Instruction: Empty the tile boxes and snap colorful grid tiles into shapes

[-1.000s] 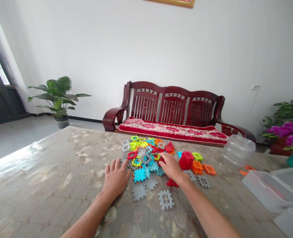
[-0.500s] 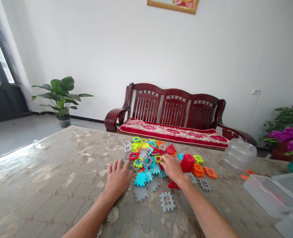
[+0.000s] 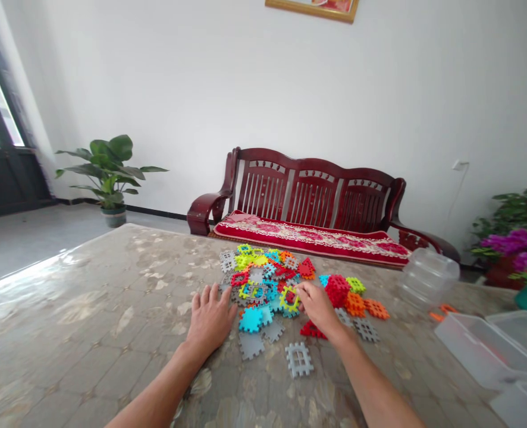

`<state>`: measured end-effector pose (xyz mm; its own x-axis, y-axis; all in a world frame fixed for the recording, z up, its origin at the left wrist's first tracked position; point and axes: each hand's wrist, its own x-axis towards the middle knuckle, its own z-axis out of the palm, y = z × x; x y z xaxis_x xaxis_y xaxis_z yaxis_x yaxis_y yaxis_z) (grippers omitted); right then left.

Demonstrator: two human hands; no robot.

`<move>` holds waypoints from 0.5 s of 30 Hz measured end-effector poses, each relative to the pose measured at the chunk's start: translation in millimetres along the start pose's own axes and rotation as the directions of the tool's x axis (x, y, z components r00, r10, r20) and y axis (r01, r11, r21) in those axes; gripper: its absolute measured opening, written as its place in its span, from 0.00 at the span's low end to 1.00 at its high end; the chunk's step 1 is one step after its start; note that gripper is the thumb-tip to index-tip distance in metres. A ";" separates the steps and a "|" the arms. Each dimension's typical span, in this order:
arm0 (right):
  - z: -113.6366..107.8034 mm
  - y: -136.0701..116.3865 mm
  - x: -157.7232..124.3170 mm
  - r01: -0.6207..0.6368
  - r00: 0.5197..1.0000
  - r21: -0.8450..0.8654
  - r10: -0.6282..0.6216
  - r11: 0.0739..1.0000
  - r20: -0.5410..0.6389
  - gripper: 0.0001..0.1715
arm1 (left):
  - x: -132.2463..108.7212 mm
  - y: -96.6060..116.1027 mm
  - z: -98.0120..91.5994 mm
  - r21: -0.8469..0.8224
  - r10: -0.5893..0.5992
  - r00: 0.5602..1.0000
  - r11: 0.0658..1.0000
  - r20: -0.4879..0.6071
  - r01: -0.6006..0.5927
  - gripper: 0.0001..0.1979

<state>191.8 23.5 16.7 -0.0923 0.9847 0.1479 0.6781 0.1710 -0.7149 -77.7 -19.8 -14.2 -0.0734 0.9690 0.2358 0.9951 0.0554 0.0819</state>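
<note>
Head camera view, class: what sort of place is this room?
Probably a home living room: a dark red wooden bench with a floral cushion, a potted plant, and a framed picture on the wall.

Toy pieces (image 3: 263,291): many colours mixed in the middle of the frame, sky blue, lime green, yellow, orange, red and grey.
Red block (image 3: 337,290): strong red, right of the mixed pile, with orange pieces beside it.
Grey piece (image 3: 299,359): plain grey, with a window pattern of small holes, low in the middle.
Table cover (image 3: 89,297): grey-beige, with brown and cream cloudy marks and thin diamond lines.
Bench cushion (image 3: 308,238): deep red, with pink flowers and a cream border.
Bench frame (image 3: 312,184): dark red-brown wood.
Flowers (image 3: 517,245): bright purple, at right edge of the frame.
Wall (image 3: 156,89): white.
</note>
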 end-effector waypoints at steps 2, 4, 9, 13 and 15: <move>3.6 0.0 -2.3 0.030 0.999 -0.042 -0.031 0.999 -0.022 0.15 | -0.2 0.1 -0.7 0.002 -0.004 1.000 1.000 0.001 0.004 0.25; 5.0 -1.1 -5.2 0.057 0.997 -0.104 -0.062 0.993 -0.039 0.16 | -0.5 0.3 -1.4 0.005 -0.008 1.000 1.000 0.005 0.008 0.25; 3.9 -9.5 -14.8 0.183 0.983 -0.226 -0.171 0.957 0.074 0.27 | -0.4 0.3 -1.3 0.008 -0.010 1.000 1.000 0.011 0.009 0.25; 4.5 -17.0 -20.5 0.221 0.971 -0.303 -0.181 0.927 0.153 0.34 | -0.3 0.1 -0.2 0.010 -0.013 1.000 1.000 0.010 0.012 0.25; 5.5 -19.5 -21.6 0.198 0.976 -0.327 -0.155 0.924 0.152 0.34 | -0.6 0.1 -0.4 0.007 -0.011 1.000 1.000 0.004 0.011 0.25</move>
<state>176.7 -1.0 23.7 -0.3063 0.9399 0.1509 0.8469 0.3415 -0.4077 -77.5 -20.4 -14.0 -0.0837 0.9694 0.2308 0.9947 0.0675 0.0774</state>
